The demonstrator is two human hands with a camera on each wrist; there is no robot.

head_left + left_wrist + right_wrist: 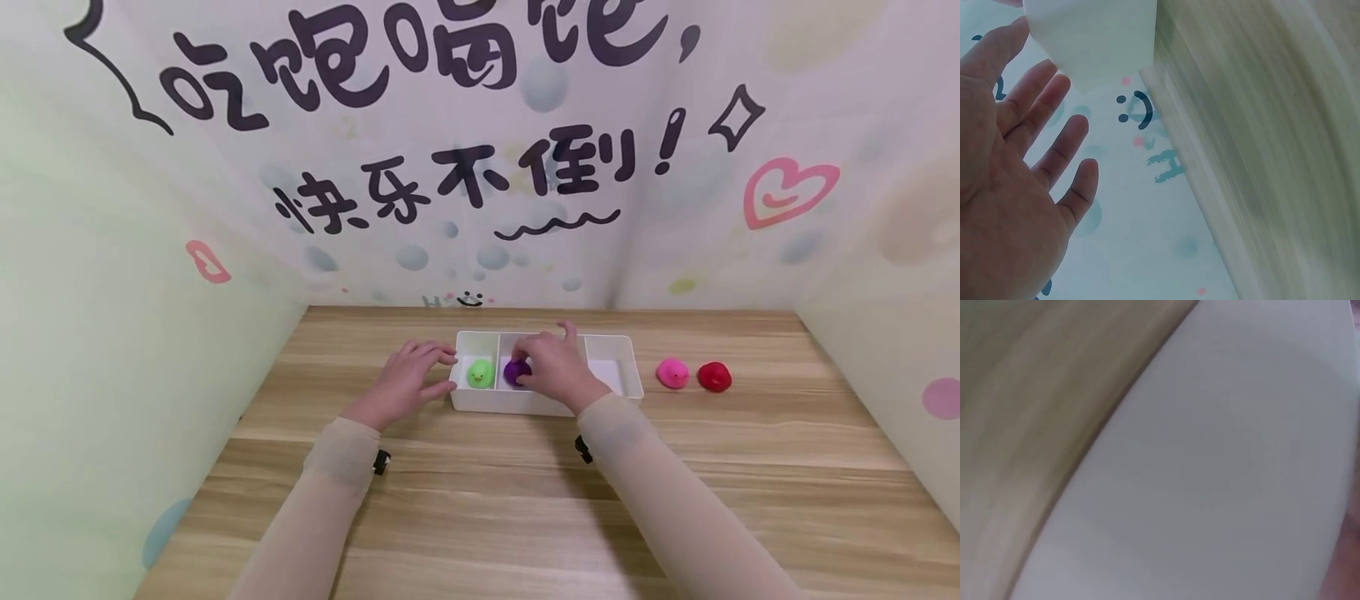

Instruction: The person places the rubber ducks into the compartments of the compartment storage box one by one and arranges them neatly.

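A white divided box [547, 403] with three compartments stands on the table. In its left compartment sits a light green toy duck [480, 374], its face toward me. My right hand [556, 367] reaches into the middle compartment and pinches a small purple toy [515, 372] between thumb and fingers, covering part of it. The right wrist view is mostly the box's white outer wall [1204, 456]. My left hand [408, 379] is beside the box's left end, fingers spread and slightly bent. In the left wrist view this hand [1016, 156] has its fingertips close to the box corner [1094, 40].
Right of the box, a pink toy duck [672, 373] and a red toy [714, 377] rest on the wooden table [480, 508]. Behind the table hangs a printed white cloth [450, 225], and pale walls close in both sides.
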